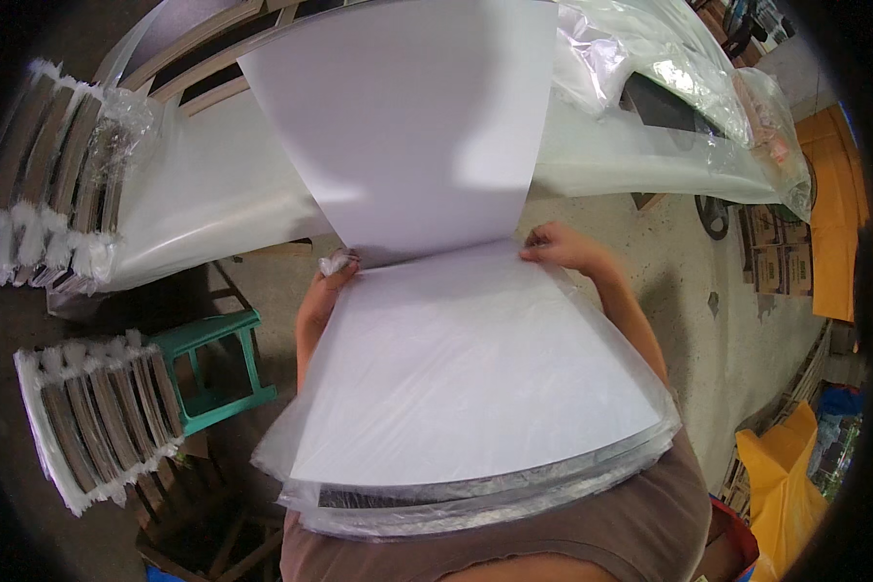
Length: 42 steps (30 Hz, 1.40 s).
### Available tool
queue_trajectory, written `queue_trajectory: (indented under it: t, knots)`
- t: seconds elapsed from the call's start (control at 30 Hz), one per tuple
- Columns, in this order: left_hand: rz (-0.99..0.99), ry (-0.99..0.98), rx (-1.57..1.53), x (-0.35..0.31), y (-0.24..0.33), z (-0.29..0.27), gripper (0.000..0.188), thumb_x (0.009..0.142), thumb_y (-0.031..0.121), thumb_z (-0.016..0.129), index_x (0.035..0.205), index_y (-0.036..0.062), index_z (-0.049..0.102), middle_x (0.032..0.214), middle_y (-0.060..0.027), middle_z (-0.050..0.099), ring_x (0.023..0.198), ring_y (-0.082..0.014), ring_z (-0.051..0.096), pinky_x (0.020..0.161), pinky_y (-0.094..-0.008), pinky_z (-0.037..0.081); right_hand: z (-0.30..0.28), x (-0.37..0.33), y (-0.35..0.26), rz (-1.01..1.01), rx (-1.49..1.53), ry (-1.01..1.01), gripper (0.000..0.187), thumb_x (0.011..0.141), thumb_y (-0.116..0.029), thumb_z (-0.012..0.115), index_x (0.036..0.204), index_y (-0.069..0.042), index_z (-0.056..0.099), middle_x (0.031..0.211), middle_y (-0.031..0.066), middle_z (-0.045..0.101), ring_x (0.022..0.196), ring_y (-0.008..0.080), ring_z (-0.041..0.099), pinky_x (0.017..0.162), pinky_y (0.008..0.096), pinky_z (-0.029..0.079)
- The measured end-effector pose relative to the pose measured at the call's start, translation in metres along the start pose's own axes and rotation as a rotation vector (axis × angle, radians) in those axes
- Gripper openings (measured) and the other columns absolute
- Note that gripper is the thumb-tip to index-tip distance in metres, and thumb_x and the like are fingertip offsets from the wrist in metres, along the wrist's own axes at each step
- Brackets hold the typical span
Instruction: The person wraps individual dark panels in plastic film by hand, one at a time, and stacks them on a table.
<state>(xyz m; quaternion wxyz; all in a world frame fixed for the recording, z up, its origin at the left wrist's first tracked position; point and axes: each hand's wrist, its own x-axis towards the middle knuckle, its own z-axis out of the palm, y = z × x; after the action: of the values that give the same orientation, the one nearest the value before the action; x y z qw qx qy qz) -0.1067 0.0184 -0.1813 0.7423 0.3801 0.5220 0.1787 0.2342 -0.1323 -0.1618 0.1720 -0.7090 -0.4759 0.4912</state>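
Observation:
A large flat white sheet [427, 126] slants from the worktable down toward me. Its near edge meets a stack of clear plastic sleeves [475, 378] on my lap; white shows through the top one, and a dark strip shows near the stack's front edge. At the left corner of this junction, my left hand [334, 276] is closed, with crumpled clear plastic at its fingertips. My right hand [558, 246] pinches the plastic sleeve's edge at the opposite corner. Whether the white sheet lies partly inside the sleeve I cannot tell.
Plastic film covers the worktable [223, 184], with wooden frames [218, 97] at its back left. Wrapped flat bundles [53, 175] stand on its left end, and more bundles [107, 412] sit by a green stool [228, 373]. Clear plastic [640, 58] is heaped back right; cartons [781, 252] stand beyond.

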Motion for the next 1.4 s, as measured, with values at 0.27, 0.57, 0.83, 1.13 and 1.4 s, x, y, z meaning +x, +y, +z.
queue_trajectory:
  t: [0.27, 0.57, 0.83, 1.13, 1.4]
  knots:
    - [-0.202, 0.097, -0.518, 0.016, -0.059, -0.03, 0.019, 0.08, 0.025, 0.055, 0.089, 0.0079, 0.055, 0.072, -0.0008, 0.053, 0.062, -0.012, 0.049, 0.053, -0.0262, 0.039, 0.042, 0.048, 0.09, 0.033, 0.135, 0.373, 0.026, 0.075, -0.02, 0.059, 0.091, 0.0, 0.059, 0.087, 0.0136, 0.061, 0.081, 0.0229, 0.057, 0.072, 0.0329, 0.043]
    - [0.809, 0.0, -0.307, -0.058, 0.091, -0.056, 0.036, 0.084, 0.033, 0.048, 0.108, 0.0061, 0.046, 0.082, -0.0055, 0.05, 0.065, -0.0122, 0.046, 0.051, -0.0228, 0.038, -0.04, -0.025, -0.053, -0.358, 0.267, 0.258, 0.018, 0.073, -0.015, 0.063, 0.086, -0.004, 0.058, 0.073, 0.0019, 0.055, 0.068, 0.0078, 0.048, 0.062, 0.0222, 0.039]
    - [0.907, -0.366, -0.458, -0.116, 0.158, 0.121, 0.072, 0.08, 0.053, 0.042, 0.135, 0.0219, 0.007, 0.129, -0.0128, 0.029, 0.114, -0.027, 0.03, 0.092, -0.0384, 0.031, 0.017, -0.029, -0.245, -1.011, 0.216, 0.289, 0.025, 0.071, -0.014, 0.067, 0.091, -0.005, 0.054, 0.083, 0.002, 0.052, 0.074, 0.0107, 0.047, 0.064, 0.0227, 0.037]
    - [0.564, -0.457, -0.632, -0.055, 0.139, 0.081, 0.03, 0.089, 0.041, 0.035, 0.085, 0.0117, 0.043, 0.062, 0.003, 0.035, 0.058, -0.0101, 0.039, 0.053, -0.0237, 0.037, -0.013, -0.018, -0.21, -0.843, 1.045, 0.285, 0.005, 0.083, -0.009, 0.052, 0.085, -0.005, 0.053, 0.069, -0.0003, 0.054, 0.053, 0.0017, 0.042, 0.047, 0.0177, 0.035]
    - [0.621, -0.262, -0.112, -0.078, 0.148, 0.119, 0.031, 0.07, 0.017, 0.069, 0.095, 0.0039, 0.056, 0.08, -0.0006, 0.058, 0.069, -0.0074, 0.052, 0.058, -0.0203, 0.041, -0.005, -0.024, -0.209, -0.75, 0.639, 0.402, 0.01, 0.082, -0.005, 0.052, 0.092, -0.005, 0.052, 0.069, 0.0005, 0.053, 0.051, 0.0028, 0.041, 0.045, 0.0171, 0.034]
